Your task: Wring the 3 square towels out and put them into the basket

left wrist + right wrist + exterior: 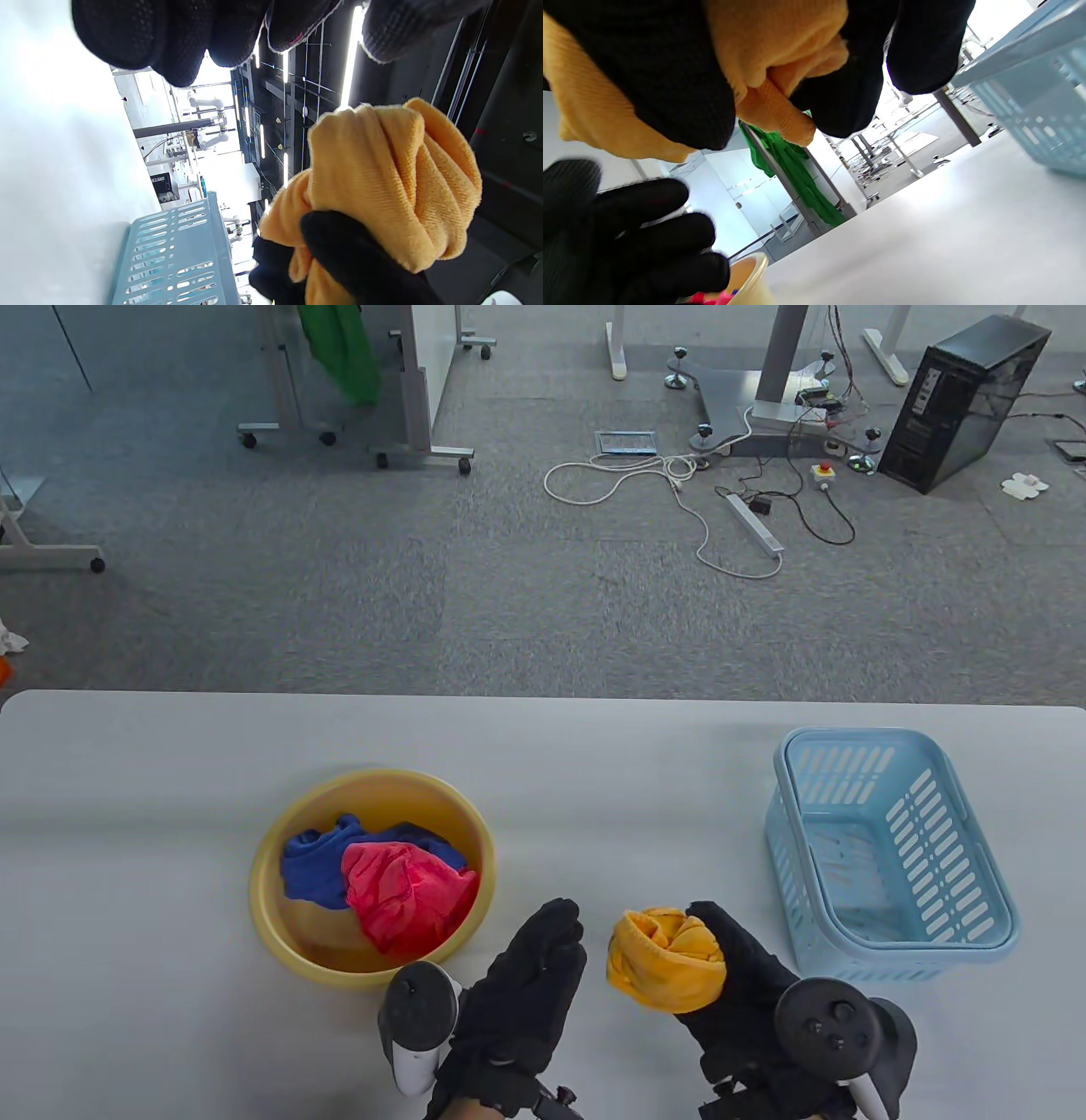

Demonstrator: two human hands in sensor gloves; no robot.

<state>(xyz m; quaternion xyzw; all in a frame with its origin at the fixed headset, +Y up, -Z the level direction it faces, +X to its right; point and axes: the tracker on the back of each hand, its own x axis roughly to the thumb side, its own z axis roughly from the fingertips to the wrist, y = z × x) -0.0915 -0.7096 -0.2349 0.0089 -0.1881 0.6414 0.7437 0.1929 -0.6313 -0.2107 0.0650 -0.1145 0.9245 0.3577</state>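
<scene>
My right hand (721, 959) grips a bunched orange towel (666, 959) above the table, between the yellow basin and the blue basket; the right wrist view shows its fingers (683, 84) curled round the orange towel (780, 46). My left hand (539, 976) hovers just left of the towel with loose fingers, holding nothing. The left wrist view shows the orange towel (394, 178) held by the other hand. A red towel (403, 891) and a blue towel (314, 865) lie in the yellow basin (280, 916). The light blue basket (984, 891) stands at the right, with no towel in it.
The grey table (170, 814) spreads to the left and behind the basin. Beyond its far edge lies carpeted floor with cables, a power strip (755, 524), a computer tower (959, 403) and wheeled frames.
</scene>
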